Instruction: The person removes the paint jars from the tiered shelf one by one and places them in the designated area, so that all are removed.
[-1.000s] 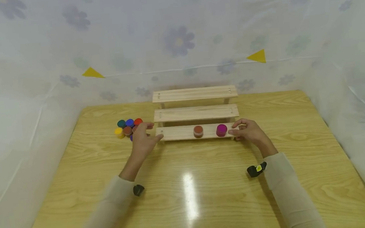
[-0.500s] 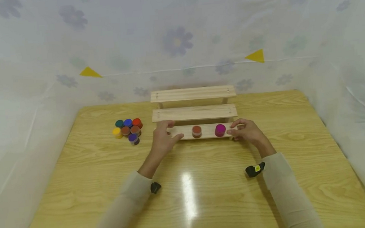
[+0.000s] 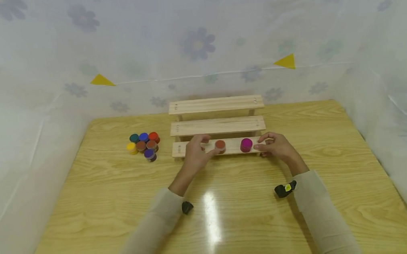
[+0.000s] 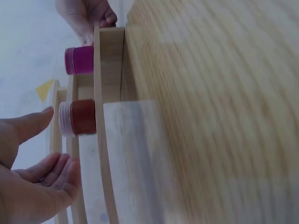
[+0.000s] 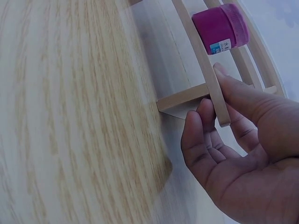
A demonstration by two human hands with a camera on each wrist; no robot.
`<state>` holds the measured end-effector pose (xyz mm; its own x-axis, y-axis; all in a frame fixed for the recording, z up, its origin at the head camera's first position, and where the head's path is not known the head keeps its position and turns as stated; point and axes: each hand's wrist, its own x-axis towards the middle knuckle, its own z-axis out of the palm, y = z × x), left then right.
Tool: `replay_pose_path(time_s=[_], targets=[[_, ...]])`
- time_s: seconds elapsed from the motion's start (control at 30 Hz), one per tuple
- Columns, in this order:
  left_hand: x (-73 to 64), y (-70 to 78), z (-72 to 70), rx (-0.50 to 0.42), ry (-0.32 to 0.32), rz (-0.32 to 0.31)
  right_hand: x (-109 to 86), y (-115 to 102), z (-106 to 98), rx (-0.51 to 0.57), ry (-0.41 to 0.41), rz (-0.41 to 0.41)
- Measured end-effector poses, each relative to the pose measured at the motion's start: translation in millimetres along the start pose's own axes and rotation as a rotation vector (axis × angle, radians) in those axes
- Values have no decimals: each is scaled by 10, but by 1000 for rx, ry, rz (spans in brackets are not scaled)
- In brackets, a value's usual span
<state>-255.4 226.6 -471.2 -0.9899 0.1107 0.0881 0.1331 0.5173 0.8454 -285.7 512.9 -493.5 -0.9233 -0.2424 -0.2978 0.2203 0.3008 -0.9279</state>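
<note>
A three-step wooden display rack point(image 3: 218, 126) stands on the table. On its lowest step are a small brown paint jar point(image 3: 220, 146) with a clear lid and a magenta paint jar point(image 3: 246, 145) to its right. My left hand point(image 3: 195, 153) is just left of the brown jar, thumb and fingers spread apart; the left wrist view shows a gap between them and the jar point(image 4: 83, 116). At the right end of the lowest step, my right hand point(image 3: 279, 146) grips the board, thumb on top and fingers curled beneath point(image 5: 196, 135), close beside the magenta jar point(image 5: 219, 29).
Left of the rack, several paint jars point(image 3: 141, 146) with green, blue, red, yellow, brown and purple colours stand clustered on the wooden table point(image 3: 104, 200). A flowered white sheet point(image 3: 194, 23) rises behind the table, with yellow triangles point(image 3: 285, 62) on it.
My left hand has moved right from beside the jar cluster, along the lowest step, to the brown jar. The right hand has stayed at the rack's right end.
</note>
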Motion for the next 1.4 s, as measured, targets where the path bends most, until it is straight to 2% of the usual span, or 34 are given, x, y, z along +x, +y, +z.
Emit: replay_pose_path(time_s=[0.2,0.53,0.83,1.0,1.2,1.4], targets=[[37,17,98,-30,-22,-34,-8,0,2,-16,12,4],[41,0,192,-34,-43,18,-6,-13,6,-17,18,15],[60,-15,239,-14,-30,1,-140,-227,53,-12,-4,30],[63,-40,222,-24,-17,-17,-169,-263,69,-10,-3,37],[40,-70,126,-35,9,-27,-164,-255,62,-22,0,32],[19,-128,25,-48,37,-49,-74,-123,31,5,-2,24]])
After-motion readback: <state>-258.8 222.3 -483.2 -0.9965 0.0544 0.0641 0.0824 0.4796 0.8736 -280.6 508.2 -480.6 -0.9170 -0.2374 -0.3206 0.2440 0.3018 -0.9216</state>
